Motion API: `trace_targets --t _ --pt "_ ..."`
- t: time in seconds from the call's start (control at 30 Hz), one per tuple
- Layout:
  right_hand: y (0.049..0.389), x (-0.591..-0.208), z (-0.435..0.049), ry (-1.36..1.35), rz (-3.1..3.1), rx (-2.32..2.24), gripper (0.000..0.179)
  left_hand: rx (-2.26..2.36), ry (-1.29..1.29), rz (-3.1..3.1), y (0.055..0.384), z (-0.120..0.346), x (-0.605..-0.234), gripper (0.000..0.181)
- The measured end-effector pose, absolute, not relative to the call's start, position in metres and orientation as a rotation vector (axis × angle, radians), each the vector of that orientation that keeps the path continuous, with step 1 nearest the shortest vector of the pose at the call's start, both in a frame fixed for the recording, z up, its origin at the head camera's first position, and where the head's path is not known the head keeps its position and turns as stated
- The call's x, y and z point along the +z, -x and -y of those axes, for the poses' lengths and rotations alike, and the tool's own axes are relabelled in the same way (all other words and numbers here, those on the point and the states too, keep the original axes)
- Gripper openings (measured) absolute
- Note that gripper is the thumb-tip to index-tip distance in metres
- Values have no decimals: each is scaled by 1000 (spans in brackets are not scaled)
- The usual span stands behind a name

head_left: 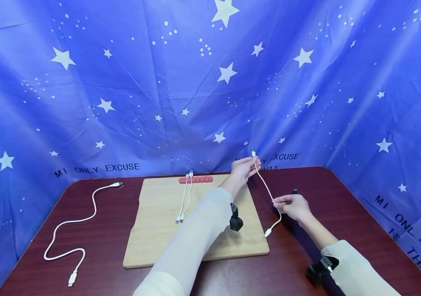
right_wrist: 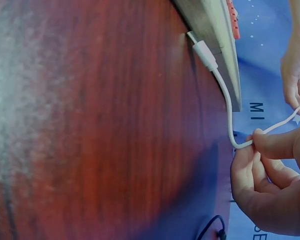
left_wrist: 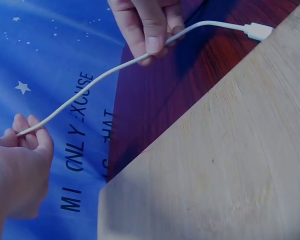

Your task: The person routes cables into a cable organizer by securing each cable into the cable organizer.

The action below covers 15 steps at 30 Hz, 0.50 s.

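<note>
The table (head_left: 343, 205) is dark red. On it lie a wooden board (head_left: 155, 230) and, to its left, a curving white cable (head_left: 62, 223).

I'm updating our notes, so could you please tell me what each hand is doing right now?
Left hand: closed, holding the white cable just below its upper plug.
Right hand: closed, pinching the same cable farther down.

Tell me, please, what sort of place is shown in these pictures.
It is probably a curtained-off tabletop workspace, though I cannot tell what room lies beyond. A star-printed blue cloth hangs behind and beside a dark red table, and a wooden board lies on the tabletop.
</note>
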State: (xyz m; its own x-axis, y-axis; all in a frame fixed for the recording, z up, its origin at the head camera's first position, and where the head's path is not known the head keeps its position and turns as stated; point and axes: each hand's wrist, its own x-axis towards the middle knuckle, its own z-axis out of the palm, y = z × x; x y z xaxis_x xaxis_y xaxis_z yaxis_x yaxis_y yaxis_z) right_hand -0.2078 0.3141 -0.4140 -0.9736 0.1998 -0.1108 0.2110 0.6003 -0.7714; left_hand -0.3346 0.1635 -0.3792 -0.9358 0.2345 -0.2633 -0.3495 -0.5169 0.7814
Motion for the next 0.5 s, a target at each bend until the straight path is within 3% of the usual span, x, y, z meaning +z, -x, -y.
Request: trace_targets --t 0.5 --pt "207 -392 -305 -204 -2753 -1436 27 2571 83 -1377 335 -147 -365 26"
